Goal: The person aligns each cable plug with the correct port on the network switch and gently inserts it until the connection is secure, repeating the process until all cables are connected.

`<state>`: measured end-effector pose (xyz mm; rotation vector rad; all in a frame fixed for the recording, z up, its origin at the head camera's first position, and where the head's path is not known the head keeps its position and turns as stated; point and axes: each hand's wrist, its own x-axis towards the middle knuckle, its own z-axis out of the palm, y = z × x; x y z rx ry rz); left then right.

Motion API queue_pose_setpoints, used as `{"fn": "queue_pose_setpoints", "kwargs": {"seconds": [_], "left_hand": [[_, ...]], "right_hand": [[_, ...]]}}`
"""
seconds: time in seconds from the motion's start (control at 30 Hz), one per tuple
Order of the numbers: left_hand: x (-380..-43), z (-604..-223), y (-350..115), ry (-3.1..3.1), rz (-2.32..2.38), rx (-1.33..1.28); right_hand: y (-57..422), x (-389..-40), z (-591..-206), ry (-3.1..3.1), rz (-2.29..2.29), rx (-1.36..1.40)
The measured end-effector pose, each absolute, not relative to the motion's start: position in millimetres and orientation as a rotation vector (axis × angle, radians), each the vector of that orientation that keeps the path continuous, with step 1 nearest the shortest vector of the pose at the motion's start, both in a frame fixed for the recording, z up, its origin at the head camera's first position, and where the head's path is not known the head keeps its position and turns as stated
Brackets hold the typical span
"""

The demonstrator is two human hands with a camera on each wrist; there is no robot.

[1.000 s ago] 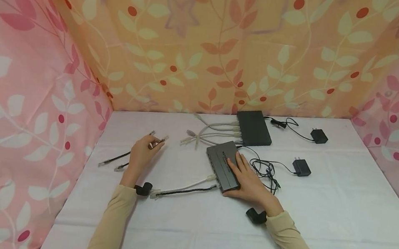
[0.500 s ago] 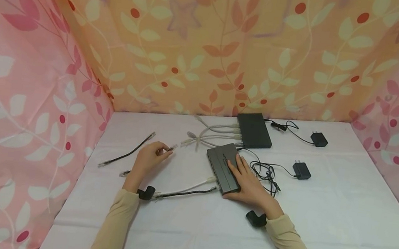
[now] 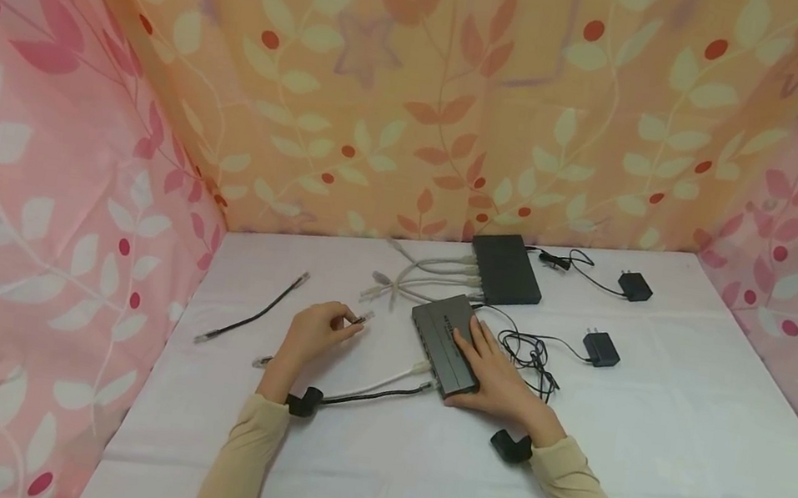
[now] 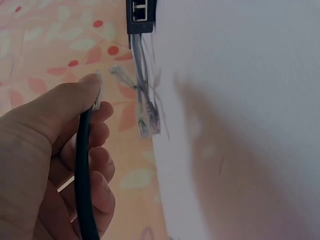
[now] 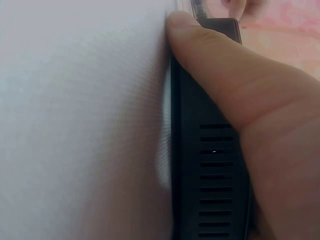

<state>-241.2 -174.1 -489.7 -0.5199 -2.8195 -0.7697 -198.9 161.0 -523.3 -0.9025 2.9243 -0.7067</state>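
Note:
My left hand [image 3: 318, 331] pinches a short black network cable [image 4: 83, 170] just behind its clear plug [image 4: 97, 95], between thumb and forefinger. The plug points toward the port side of a grey network switch [image 3: 448, 346], a short distance away. The cable runs back under the palm, and its other plug [image 3: 263, 361] shows behind the wrist. My right hand [image 3: 504, 372] holds the switch, fingers spread over its top and thumb [image 5: 200, 45] along the vented near end. A white cable [image 3: 382, 376] and a black cable [image 3: 372, 395] are plugged into the switch's near ports.
Another black cable [image 3: 254, 316] lies at the left. Behind the switch sits a second black switch [image 3: 505, 270] with several grey cables [image 3: 427, 265] plugged in. Two power adapters [image 3: 601, 349] with black cords lie to the right. Patterned curtains surround the white table [image 3: 414, 478].
My left hand has moved right toward the grey switch, carrying the black cable with it. The right hand has stayed on the switch.

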Motion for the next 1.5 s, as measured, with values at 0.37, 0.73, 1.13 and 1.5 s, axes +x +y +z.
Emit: {"fn": "queue_pose_setpoints", "kwargs": {"seconds": [0.37, 0.73, 1.13, 1.5], "left_hand": [[-234, -489, -156, -2.866, -0.714, -0.587], [-228, -496, -136, -2.862, -0.649, -0.687], [-222, -505, -114, -2.877, -0.614, -0.728], [-221, -510, -104, -2.859, -0.646, -0.736]], "right_hand": [[161, -196, -528, 2.92, -0.722, -0.906], [160, -194, -528, 2.927, -0.718, -0.897], [161, -198, -527, 2.933, -0.695, -0.909], [161, -199, -527, 2.949, -0.677, -0.928]]}}
